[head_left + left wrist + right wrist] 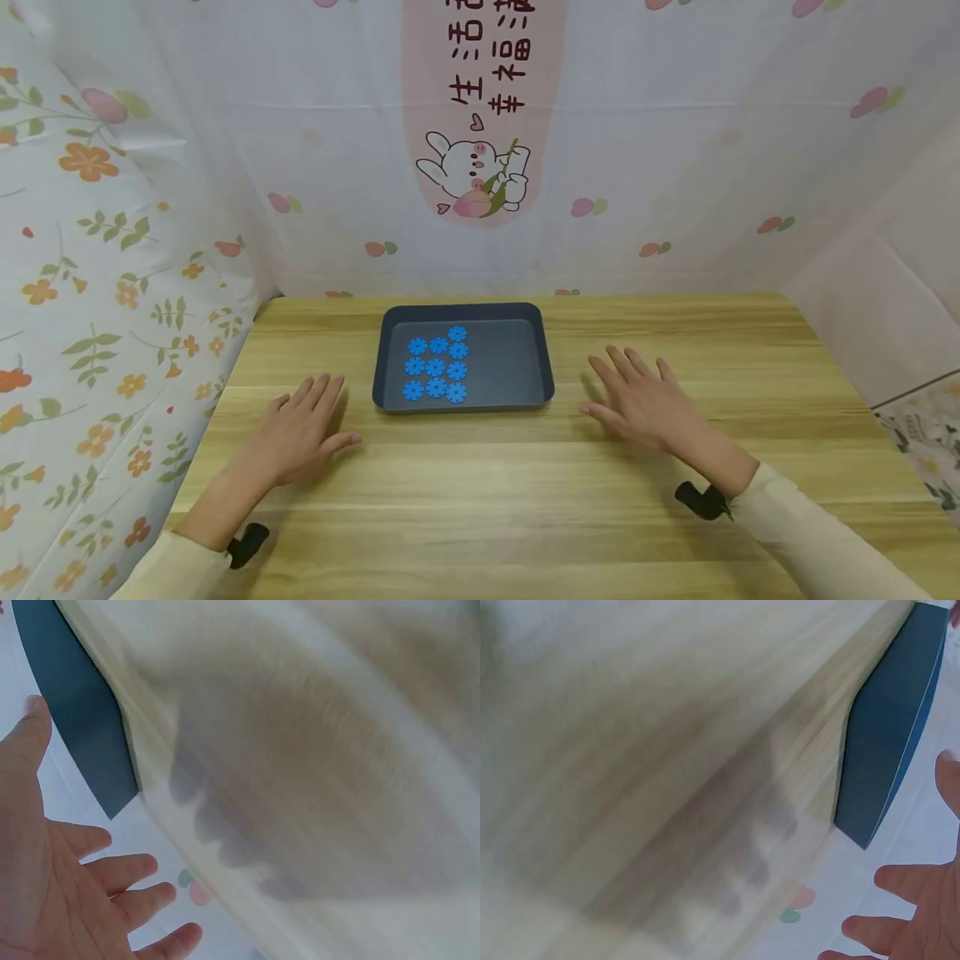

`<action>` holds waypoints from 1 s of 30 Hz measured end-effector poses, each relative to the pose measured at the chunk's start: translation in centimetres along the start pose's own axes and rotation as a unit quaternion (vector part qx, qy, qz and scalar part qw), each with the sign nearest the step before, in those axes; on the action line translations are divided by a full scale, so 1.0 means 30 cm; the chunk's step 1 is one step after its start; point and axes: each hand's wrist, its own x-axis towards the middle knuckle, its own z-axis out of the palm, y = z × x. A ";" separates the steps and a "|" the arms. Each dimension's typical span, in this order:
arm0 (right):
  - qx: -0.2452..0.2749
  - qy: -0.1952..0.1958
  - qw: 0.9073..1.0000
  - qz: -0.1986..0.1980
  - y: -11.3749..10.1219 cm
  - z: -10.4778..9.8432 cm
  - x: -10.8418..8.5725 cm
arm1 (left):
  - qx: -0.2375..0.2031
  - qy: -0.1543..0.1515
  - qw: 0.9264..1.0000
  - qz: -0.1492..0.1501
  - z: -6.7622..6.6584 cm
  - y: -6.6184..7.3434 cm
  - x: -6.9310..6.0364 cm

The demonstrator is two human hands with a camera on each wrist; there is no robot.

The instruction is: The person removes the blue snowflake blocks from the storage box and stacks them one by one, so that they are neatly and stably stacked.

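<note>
A dark grey rectangular tray point(510, 367) lies near the back of the table. Several blue notched discs point(436, 367), shaped like small gears, are spread flat over its left half. To the left of the tray is my left hand point(300, 429), palm down with fingers extended, holding nothing. My right hand point(641, 400) hovers on the other side, fingers spread and also bare. Both wrist views show the palm facing the table and the tray's outer wall point(79, 712) a short way off; the discs are hidden there.
The wooden table point(495, 500) has a light grain. Behind it hangs a white cloth point(337, 150) with a rabbit print, and a floral cloth point(97, 333) drapes down the left side. A black wrist strap piece point(701, 500) shows under the right wrist.
</note>
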 end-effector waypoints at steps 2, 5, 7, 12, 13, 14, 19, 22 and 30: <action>-0.012 -0.002 1.000 -0.007 0.002 -0.011 0.016 | 0.007 -0.006 1.000 0.002 -0.013 -0.005 0.010; -0.026 -0.006 0.999 -0.017 0.003 -0.030 0.043 | 0.011 -0.020 1.000 0.002 -0.036 -0.013 0.031; -0.034 -0.006 0.999 -0.024 0.003 -0.040 0.062 | 0.014 -0.029 0.999 0.003 -0.050 -0.018 0.049; -0.031 -0.015 0.998 -0.051 -0.003 -0.059 0.112 | 0.016 -0.059 0.998 0.007 -0.075 -0.030 0.091; -0.029 -0.018 0.998 -0.058 -0.004 -0.062 0.124 | 0.013 -0.068 0.998 0.005 -0.078 -0.032 0.099; -0.026 -0.021 0.997 -0.063 -0.006 -0.065 0.135 | 0.009 -0.073 0.997 0.005 -0.081 -0.033 0.108; -0.004 -0.020 0.995 -0.096 -0.013 -0.087 0.185 | -0.031 -0.091 0.995 -0.010 -0.096 -0.038 0.153; 0.025 -0.032 0.994 -0.105 -0.023 -0.104 0.214 | -0.070 -0.100 0.992 -0.033 -0.105 -0.037 0.182; 0.131 -0.076 0.985 -0.086 -0.064 -0.133 0.308 | -0.246 -0.133 0.955 -0.102 -0.115 -0.016 0.263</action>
